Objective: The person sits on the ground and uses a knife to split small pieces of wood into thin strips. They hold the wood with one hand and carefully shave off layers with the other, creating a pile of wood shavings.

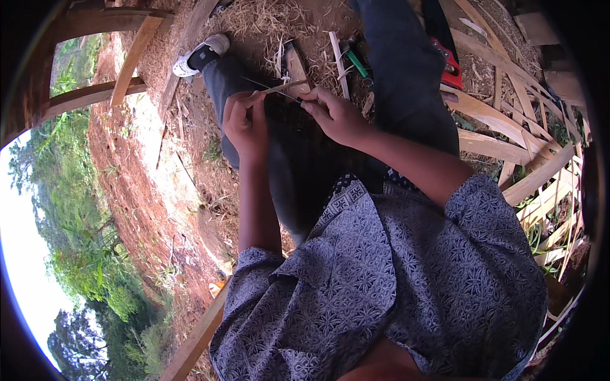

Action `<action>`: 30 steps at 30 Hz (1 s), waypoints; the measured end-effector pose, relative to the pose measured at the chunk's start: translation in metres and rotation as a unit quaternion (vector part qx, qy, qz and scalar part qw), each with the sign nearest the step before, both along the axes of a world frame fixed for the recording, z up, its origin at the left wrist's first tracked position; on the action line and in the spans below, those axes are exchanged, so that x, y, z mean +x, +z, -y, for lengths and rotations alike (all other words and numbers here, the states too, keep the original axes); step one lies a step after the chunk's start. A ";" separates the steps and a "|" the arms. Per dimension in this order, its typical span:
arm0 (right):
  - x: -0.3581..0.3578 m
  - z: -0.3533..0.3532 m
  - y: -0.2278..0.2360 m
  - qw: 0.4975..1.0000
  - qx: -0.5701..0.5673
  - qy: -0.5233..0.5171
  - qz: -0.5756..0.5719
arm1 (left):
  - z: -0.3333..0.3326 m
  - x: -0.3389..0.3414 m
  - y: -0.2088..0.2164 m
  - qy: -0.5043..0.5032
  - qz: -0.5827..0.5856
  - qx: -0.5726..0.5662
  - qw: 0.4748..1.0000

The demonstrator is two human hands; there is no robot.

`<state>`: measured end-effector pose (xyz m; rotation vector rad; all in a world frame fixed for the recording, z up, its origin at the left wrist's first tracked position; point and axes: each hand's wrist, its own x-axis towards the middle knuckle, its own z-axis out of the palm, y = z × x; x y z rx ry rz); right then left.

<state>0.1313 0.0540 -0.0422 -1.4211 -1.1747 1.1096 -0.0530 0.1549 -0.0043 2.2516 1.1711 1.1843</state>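
Observation:
Between my spread legs, both hands work close together over the ground. My left hand (pixel 246 124) is closed, thumb and finger pinching the near end of a thin pale wooden strip (pixel 286 87). My right hand (pixel 340 115) is closed round the short dark handle of a thin metal rod-like tool (pixel 259 83). Its shaft points up and left, crossing the strip near my left fingertips. Whether the shaft touches the strip I cannot tell. Just beyond the hands, a flat wooden block (pixel 295 65) lies on the ground among shavings.
Beyond my hands lie a pale stick (pixel 339 63) and a green-handled tool (pixel 357 62). A red-handled tool (pixel 450 66) is beside my right leg. Planks and long offcuts (pixel 492 114) pile up at the right. Wooden beams (pixel 136 57) stand at the left, before a red earth slope.

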 end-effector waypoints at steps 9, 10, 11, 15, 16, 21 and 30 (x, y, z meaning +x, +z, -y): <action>0.007 -0.005 0.021 0.999 -0.052 0.011 0.003 | 0.006 0.005 -0.001 0.006 0.006 -0.031 0.999; 0.008 -0.005 0.023 0.999 -0.033 0.010 -0.007 | 0.008 0.009 0.003 0.001 0.001 -0.022 1.000; 0.006 -0.005 0.027 1.000 -0.014 0.010 -0.016 | 0.009 0.012 0.005 -0.004 -0.003 -0.013 1.000; 0.013 -0.002 0.032 0.999 -0.031 0.037 0.006 | 0.009 0.013 0.003 -0.034 -0.009 0.027 0.999; 0.015 -0.001 0.028 0.998 -0.049 0.036 0.013 | 0.010 0.016 0.004 -0.032 -0.013 0.030 0.999; 0.010 -0.002 0.042 1.000 -0.001 0.020 -0.010 | 0.016 0.020 0.004 -0.010 -0.014 0.019 1.000; 0.023 -0.003 0.019 0.998 -0.023 -0.005 0.059 | 0.019 0.026 0.002 0.008 -0.002 0.021 1.000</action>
